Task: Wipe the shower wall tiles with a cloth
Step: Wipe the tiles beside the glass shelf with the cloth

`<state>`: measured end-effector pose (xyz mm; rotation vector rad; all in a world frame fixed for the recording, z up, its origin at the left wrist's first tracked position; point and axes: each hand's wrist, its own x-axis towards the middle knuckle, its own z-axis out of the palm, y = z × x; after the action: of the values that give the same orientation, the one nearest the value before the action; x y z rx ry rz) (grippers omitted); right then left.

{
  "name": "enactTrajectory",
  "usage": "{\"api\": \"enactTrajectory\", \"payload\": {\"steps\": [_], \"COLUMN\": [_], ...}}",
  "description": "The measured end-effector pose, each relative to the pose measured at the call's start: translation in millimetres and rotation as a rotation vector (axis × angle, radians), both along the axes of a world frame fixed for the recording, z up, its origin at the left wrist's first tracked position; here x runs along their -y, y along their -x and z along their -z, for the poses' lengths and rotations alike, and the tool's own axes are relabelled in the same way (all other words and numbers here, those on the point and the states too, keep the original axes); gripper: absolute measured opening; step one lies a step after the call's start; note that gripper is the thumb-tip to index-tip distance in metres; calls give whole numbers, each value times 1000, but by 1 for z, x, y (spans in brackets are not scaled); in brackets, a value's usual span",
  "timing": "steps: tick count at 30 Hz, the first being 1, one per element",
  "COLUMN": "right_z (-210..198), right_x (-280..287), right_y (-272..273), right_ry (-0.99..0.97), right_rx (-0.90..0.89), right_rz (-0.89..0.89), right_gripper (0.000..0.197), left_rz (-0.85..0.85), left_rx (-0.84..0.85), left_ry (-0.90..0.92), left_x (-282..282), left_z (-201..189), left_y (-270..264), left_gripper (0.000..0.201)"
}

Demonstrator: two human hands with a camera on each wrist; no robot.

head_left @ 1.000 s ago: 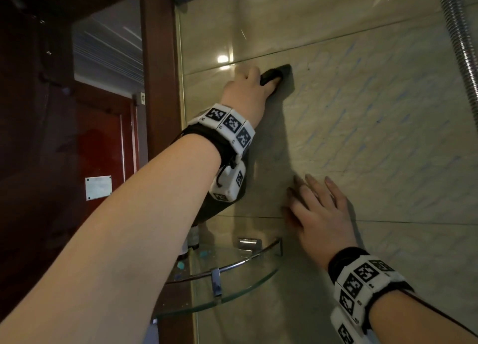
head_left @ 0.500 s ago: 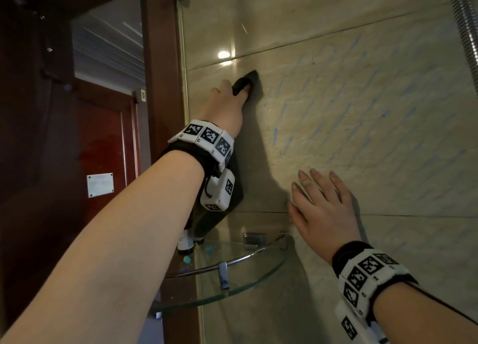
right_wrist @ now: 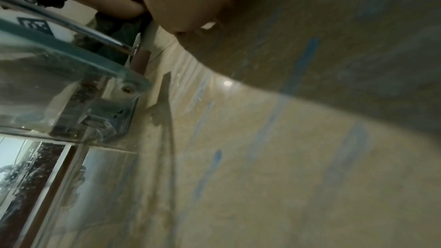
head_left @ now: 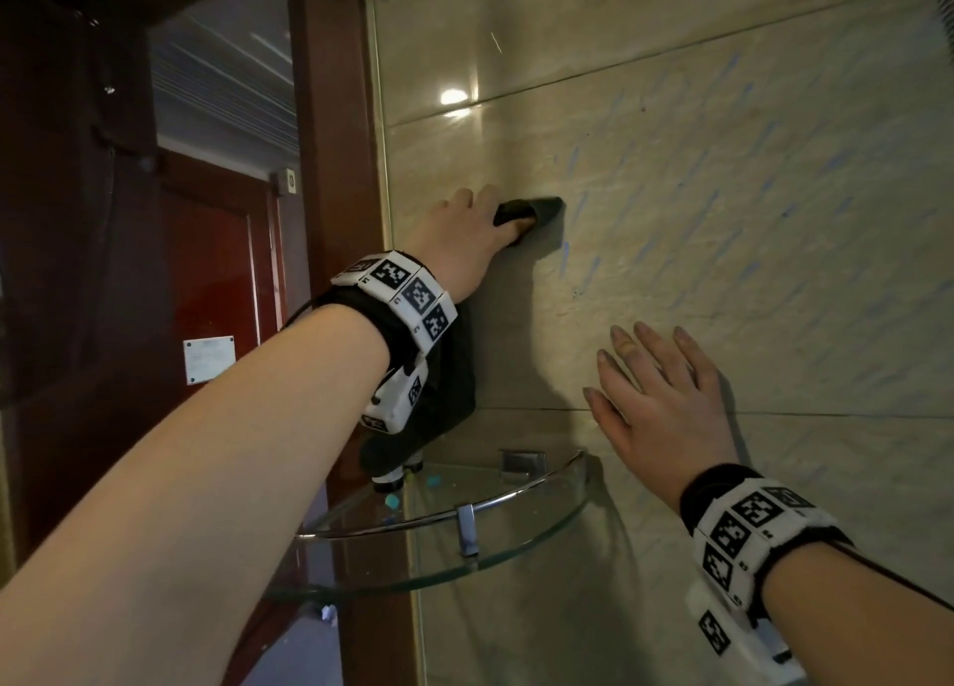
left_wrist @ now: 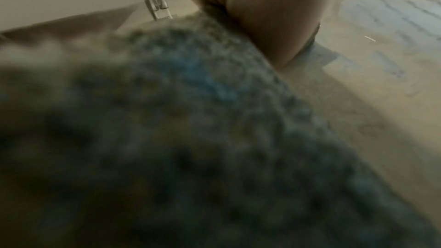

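My left hand [head_left: 480,226] presses a dark grey cloth [head_left: 537,209] against the beige wall tiles [head_left: 774,169], close to the left corner of the shower. Most of the cloth hangs below my wrist [head_left: 449,386]. In the left wrist view the cloth [left_wrist: 190,139] fills the frame, blurred, beneath my palm [left_wrist: 262,7]. My right hand [head_left: 661,401] lies flat on the wall lower right, fingers straight and spread. Faint blue streaks [head_left: 748,210] mark the tile right of the cloth; they also show in the right wrist view [right_wrist: 293,74].
A glass corner shelf [head_left: 516,546] with a chrome rail and a few small bottles [head_left: 392,474] juts out just below my hands; its underside [right_wrist: 71,74] shows by my right wrist. A dark wooden door frame [head_left: 330,143] borders the wall on the left.
My left hand slid the cloth left toward the corner, then down and slightly right. My right hand stayed flat on the wall in nearly the same spot.
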<state>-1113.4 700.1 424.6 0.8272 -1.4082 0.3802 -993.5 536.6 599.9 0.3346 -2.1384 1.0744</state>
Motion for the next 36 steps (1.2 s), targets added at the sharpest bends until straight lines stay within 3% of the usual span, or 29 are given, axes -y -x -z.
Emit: {"api": "enactTrajectory", "payload": {"steps": [4,10,18,24,36], "right_z": [0,0,0,0,1], "right_x": [1,1,1,1,1], "right_y": [1,5,6,4,5], "right_ry": [9,-3,21,26,-4], "right_rx": [-9,-38,-59,-44,-35], "right_rz": [0,-27,-25,-21,-39], "right_gripper": [32,30,27,33,30], "left_rz": [-14,-15,108,103,93], "left_rx": [-155,-237,-131,-6,-214], "left_ry": [-191,-276,-33,81,-278], "left_x": [-2,-20,-25,-6,-24], "left_z": [-11,-38,-24,-12,-36], "left_y": [7,14,16,8,18], "left_gripper": [59,61,55,53,58]}}
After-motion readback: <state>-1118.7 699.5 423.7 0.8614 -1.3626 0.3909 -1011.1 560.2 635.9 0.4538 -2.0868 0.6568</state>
